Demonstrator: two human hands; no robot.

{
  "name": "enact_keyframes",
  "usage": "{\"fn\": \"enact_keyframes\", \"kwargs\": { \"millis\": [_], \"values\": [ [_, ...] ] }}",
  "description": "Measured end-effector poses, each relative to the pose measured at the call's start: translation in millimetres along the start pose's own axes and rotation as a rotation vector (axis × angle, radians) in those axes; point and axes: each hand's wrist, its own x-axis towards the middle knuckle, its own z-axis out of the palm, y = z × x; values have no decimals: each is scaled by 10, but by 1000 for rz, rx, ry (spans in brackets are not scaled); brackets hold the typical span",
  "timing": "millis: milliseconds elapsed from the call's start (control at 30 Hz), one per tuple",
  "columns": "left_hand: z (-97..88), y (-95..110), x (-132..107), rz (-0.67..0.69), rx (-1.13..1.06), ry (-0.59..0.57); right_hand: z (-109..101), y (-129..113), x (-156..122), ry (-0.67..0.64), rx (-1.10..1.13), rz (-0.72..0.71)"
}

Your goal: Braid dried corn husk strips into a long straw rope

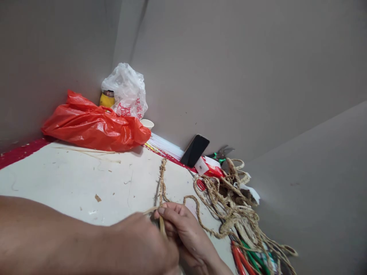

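My right hand (185, 229) pinches a braided straw-coloured rope (162, 181) between thumb and fingers, low in the middle of the view. From that grip the rope's rough end stretches away over the white tabletop. My left hand (146, 240), smeared by motion, is closed in front of the right one, with its forearm crossing from the left edge. Its fingertips are hidden, and what they hold cannot be made out. A pale flat strand (151, 210) shows between the two hands. To the right, more of the cord lies in a loose tangled heap (229, 206).
At the back left lie a red plastic bag (97, 126), a white plastic bag (126, 89), a yellow jar (107, 99) and a white cup (147, 124). A phone (195, 150) leans by the grey wall. Red-handled (239, 258) and green-handled tools lie lower right.
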Motion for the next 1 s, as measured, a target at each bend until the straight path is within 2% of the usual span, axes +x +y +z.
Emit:
{"fn": "enact_keyframes", "kwargs": {
  "millis": [33,100,133,167,233,300,333,433,567,733,867,1000],
  "values": [
    [-59,-38,61,-90,-142,44,-4,-21,-6,-19,16,-12],
    [-134,-159,189,-215,-274,118,-4,-62,-19,-50,33,-8],
    [-138,-228,248,-328,-411,143,-1,-80,-25,-62,31,4],
    [-120,-293,297,-422,-551,128,2,-95,-30,-73,22,15],
    [-34,-390,356,-557,-857,-48,2,-113,-33,-86,-8,15],
    [64,-434,365,-589,-1003,-208,-13,-116,-29,-88,-50,1],
    [99,-442,356,-578,-1004,-227,-27,-115,-25,-87,-71,6],
    [113,-458,319,-468,-851,-158,-76,-119,-18,-91,-184,22],
    [22,-505,319,-360,-675,-228,-98,-132,-28,-62,-573,-99],
    [-15,-522,359,-422,-658,-316,-63,-68,-57,63,-982,-318],
    [24,-504,359,-456,-682,-303,-38,-50,-110,99,-1126,-394],
    [49,-483,340,-475,-711,-243,-60,-137,-180,128,-1193,-400]
  ]
}}
